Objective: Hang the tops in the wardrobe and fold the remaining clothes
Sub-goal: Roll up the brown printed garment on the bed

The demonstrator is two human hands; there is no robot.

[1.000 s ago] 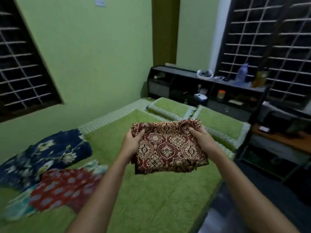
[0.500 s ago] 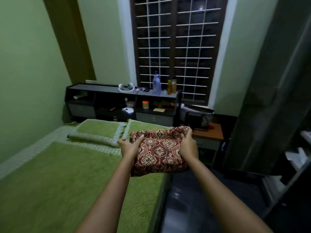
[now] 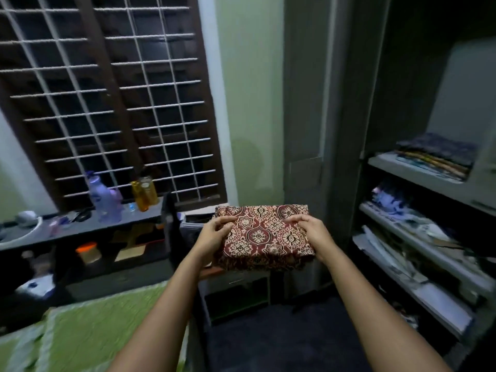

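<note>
Both arms reach forward at chest height, carrying a folded maroon batik cloth (image 3: 264, 236) between them. The left hand (image 3: 214, 236) clasps the cloth's left edge, thumb on the patterned top and fingers curled beneath; the right hand (image 3: 312, 232) grips the right edge the same way, thumb (image 3: 294, 218) pressed on the upper face. The cloth sits flat and squared, its fringe-like lower edge facing the person, held in the air above the dark floor (image 3: 268, 339) and clear of every surface.

To the right stands the open wardrobe (image 3: 346, 130), its shelves (image 3: 418, 170) stacked one above another. The top visible shelf carries a neat pile of folded clothes (image 3: 434, 154); the lower shelves hold looser, blurred items that cannot be made out. The cloth is near the wardrobe but not yet on a shelf.

To the left, a dark headboard shelf (image 3: 80, 226) runs under the barred window (image 3: 107, 98), bearing a lilac bottle (image 3: 103, 198) and an amber bottle (image 3: 142, 194) side by side. A corner of the green bedspread (image 3: 94, 331) shows at lower left.
</note>
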